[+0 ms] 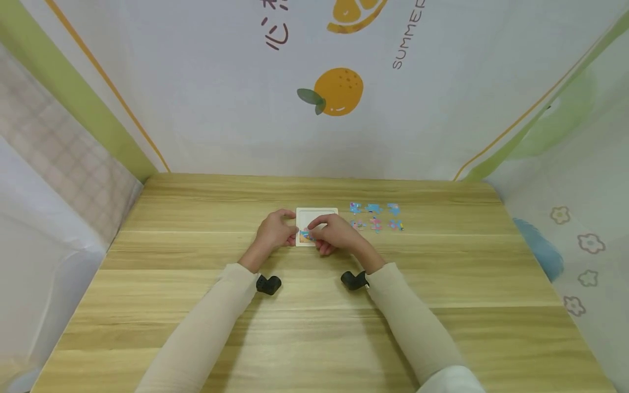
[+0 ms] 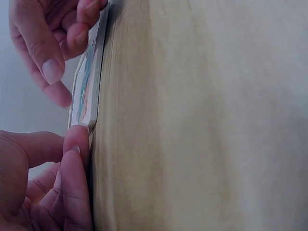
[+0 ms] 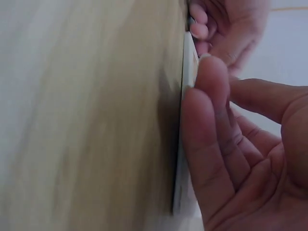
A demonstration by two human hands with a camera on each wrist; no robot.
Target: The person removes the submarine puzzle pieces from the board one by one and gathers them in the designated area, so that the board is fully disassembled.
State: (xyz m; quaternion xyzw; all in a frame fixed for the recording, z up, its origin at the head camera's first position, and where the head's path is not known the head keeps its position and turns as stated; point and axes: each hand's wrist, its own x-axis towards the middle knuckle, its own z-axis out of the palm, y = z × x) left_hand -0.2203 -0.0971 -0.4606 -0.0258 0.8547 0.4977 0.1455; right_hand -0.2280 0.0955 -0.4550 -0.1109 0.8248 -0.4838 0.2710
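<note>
- Puzzle tray [image 1: 316, 218] lay on the table [image 1: 304, 327], seemingly part-filled: coloured pieces [image 1: 305, 236] sat in its lower left, its upper part bare.
- Six loose pieces [image 1: 375, 209], probably left to fit, lay in two rows just right of it.
- Left hand [image 1: 273, 230], fingers bent, touched its left edge; right hand [image 1: 336, 232] curled over it; I couldn't tell whether either gripped anything.

A small screened-off table space is formed here; whether it is housed in a home or a studio cannot be told. A yellowish wood-grain worktop [image 1: 314, 338] is enclosed by a white hanging [image 1: 221, 120] printed with orange fruit [image 1: 339, 91] and lettering, a white flower-printed hanging [image 1: 601, 213] and a pale checked hanging [image 1: 64, 142].
</note>
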